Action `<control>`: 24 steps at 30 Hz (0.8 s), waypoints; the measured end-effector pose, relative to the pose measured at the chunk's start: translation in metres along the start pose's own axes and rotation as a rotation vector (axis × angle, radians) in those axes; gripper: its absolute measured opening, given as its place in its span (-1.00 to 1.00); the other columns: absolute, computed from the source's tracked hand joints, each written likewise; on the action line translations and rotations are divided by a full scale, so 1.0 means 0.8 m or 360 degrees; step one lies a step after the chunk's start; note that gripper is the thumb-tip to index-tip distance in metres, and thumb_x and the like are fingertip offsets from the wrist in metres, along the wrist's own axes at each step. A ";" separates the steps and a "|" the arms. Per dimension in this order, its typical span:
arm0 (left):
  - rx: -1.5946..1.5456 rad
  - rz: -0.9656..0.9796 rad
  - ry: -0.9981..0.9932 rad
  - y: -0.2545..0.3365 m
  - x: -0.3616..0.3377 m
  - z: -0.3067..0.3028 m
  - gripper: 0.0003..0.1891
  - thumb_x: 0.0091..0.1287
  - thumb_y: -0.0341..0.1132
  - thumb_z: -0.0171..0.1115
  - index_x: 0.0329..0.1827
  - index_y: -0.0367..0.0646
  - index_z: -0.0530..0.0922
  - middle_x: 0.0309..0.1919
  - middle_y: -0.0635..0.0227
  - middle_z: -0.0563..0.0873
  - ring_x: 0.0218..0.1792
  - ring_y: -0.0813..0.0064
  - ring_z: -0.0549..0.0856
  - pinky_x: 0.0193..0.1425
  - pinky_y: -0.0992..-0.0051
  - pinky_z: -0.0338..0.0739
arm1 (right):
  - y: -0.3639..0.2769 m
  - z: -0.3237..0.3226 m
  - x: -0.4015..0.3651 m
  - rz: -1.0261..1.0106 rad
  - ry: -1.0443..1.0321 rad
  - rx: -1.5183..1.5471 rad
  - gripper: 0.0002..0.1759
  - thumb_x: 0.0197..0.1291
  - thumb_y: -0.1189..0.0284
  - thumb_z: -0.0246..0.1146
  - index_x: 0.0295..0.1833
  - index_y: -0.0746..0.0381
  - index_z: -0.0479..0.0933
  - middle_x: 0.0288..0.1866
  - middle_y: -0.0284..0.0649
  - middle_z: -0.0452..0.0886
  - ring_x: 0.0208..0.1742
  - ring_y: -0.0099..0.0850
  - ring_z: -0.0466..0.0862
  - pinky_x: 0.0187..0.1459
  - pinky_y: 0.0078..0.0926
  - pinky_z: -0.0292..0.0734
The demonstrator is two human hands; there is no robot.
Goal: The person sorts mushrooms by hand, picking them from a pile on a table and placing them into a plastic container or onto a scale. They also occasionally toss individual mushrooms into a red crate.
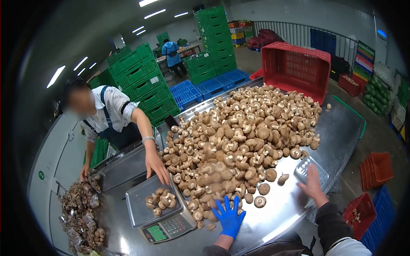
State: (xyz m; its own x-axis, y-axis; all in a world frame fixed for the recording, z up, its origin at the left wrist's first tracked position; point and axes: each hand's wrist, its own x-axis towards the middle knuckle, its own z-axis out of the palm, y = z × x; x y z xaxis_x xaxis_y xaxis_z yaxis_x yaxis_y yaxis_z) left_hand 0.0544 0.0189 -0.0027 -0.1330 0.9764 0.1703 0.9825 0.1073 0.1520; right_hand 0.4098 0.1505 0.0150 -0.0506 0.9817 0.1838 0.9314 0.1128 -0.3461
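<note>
My left hand [229, 216], in a blue glove, has its fingers spread at the near edge of a big heap of brown mushrooms [239, 136]. Bare and stretched out, my right hand [313, 186] lies over the near side of a clear plastic tray [321, 170], thumb apart from the fingers. Several loose mushrooms [260, 202] sit on the metal table [273, 222] between my hands. Left of my gloved hand stands a scale [166, 228] with a small pile of mushrooms [161, 200] on its pan.
Across the table, a co-worker's hand [157, 166] reaches over the scale; the other is at a pile of bagged mushrooms [81, 213]. A tipped red crate [294, 70] backs the heap. Green crates [143, 83] stand behind. Red baskets [376, 170] are on the floor at right.
</note>
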 end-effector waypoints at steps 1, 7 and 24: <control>0.0011 -0.0012 -0.0010 0.004 0.006 -0.003 -0.16 0.14 0.22 0.30 0.52 0.36 0.24 0.54 0.13 0.12 0.54 -0.19 -0.05 0.40 -0.42 -0.26 | 0.027 -0.006 0.001 0.0005 0.0006 0.0003 0.11 -0.11 0.25 0.55 0.46 0.43 0.08 0.54 0.23 0.01 0.56 0.07 0.06 0.53 -0.19 -0.01; -0.0107 0.0081 -0.0011 0.010 0.003 0.012 -0.19 0.17 0.15 0.29 0.51 0.18 0.27 0.51 0.12 0.18 0.54 -0.06 0.02 0.45 -0.34 -0.23 | 0.125 0.000 0.010 0.0065 -0.0197 -0.0042 0.25 -0.40 0.06 0.63 0.40 0.42 0.19 0.42 0.19 0.25 0.47 0.04 0.23 0.46 -0.21 0.16; -0.0957 0.0158 0.0373 0.027 -0.001 -0.067 -0.25 0.11 -0.24 0.44 0.41 -0.14 0.35 0.38 0.07 0.39 0.45 0.02 0.29 0.46 0.05 0.19 | -0.012 -0.075 -0.045 -0.0163 -0.0107 0.0585 0.02 -0.27 0.29 0.55 0.36 0.37 0.25 0.15 0.04 0.46 0.21 -0.03 0.44 0.29 -0.17 0.34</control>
State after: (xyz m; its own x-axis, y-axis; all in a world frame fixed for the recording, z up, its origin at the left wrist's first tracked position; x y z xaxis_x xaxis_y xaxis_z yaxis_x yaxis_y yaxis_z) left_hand 0.0689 0.0101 0.0528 -0.1370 0.9023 0.4088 0.7562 -0.1713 0.6315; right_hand 0.4246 0.1051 0.0670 -0.1712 0.9690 0.1780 0.7295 0.2461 -0.6382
